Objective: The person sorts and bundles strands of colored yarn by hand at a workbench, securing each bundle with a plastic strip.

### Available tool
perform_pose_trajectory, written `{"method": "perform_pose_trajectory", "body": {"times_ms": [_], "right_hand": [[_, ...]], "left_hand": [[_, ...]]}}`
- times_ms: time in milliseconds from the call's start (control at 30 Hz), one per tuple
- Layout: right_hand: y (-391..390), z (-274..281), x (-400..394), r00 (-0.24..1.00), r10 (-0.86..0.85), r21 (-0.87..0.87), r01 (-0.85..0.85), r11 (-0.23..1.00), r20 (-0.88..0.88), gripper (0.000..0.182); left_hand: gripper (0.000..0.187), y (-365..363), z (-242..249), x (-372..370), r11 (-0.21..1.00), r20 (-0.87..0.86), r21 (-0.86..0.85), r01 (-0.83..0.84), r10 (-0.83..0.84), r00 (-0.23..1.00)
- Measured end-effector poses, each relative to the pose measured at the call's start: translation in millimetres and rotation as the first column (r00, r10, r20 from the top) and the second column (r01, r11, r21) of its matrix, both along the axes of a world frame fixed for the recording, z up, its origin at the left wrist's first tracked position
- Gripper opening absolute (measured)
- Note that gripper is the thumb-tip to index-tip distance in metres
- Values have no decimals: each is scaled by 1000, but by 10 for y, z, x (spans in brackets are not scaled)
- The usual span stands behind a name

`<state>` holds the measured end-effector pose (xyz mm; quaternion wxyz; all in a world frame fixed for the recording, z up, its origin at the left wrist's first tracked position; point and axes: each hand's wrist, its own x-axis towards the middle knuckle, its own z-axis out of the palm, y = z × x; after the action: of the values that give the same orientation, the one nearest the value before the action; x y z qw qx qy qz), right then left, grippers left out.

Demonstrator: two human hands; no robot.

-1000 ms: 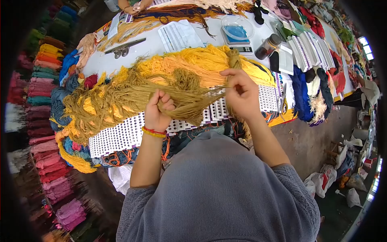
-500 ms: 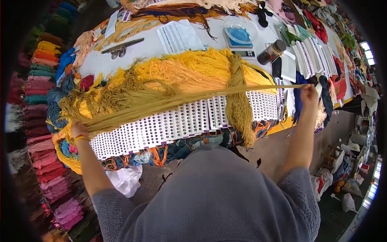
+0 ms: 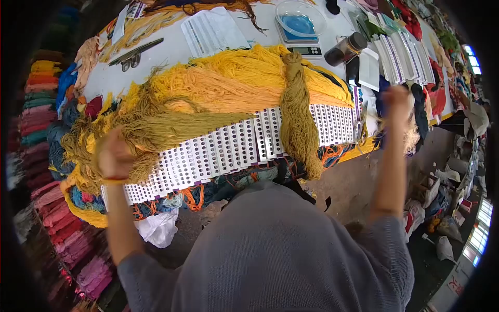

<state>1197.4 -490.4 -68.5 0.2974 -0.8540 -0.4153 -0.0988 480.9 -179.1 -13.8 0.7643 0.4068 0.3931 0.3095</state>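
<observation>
While the left hand clenches ochre yarn, the blurred right hand's grip is unclear above the cluttered table.

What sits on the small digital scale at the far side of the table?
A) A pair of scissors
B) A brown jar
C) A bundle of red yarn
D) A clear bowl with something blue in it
D: a clear bowl with blue contents rests on the digital scale; the brown jar lies on the table beside it, and the scissors lie far off to the left.
</observation>
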Motion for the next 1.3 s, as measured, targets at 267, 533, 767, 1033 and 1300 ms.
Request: {"method": "perform_pose_trajectory", "body": {"times_ms": [267,533,767,1033,1300], "right_hand": [[1161,-751,-2884,678,311,-33,-444,896,-666,15],[1120,-1003,-2852,733,505,-136,-618,774,-455,11],[1205,-868,-2865,769,492,-428,-637,641,-407,13],[1250,-816,-2880,755,561,-501,-649,572,-339,10],[1261,-801,-2889,703,259,-298,-564,770,-662,22]], "left_hand": [[30,-1141,-1352,2668,928,-287,-266,260,-333,898],[16,-1205,-1682,3040,944,-509,14,329,-277,815],[13,-1292,-1950,3099,925,-534,282,253,-67,843],[11,-1327,-1820,3086,981,-373,104,165,-115,921],[14,-1276,-1798,3077,928,-567,243,281,-100,818]]}}
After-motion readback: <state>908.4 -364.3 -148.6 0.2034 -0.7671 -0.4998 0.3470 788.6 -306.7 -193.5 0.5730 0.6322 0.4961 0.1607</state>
